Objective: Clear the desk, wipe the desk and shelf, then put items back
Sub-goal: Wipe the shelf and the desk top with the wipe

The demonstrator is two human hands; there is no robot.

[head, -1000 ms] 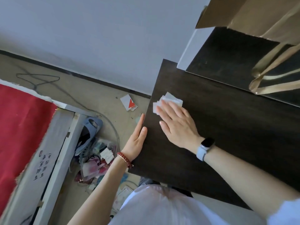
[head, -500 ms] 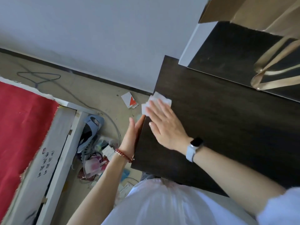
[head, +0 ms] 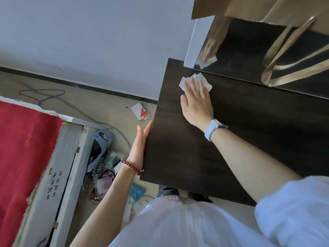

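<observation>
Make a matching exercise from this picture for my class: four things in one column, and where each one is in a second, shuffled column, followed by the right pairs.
Things
1. white wipe
2. left hand
3. blue slipper
4. gold bag handles

Places
A. on the floor beside the desk
B. hanging in front of the glossy shelf
C. flat against the desk's side edge
D. under the right hand on the desk

Pairs: 1-D, 2-C, 3-A, 4-B
</observation>
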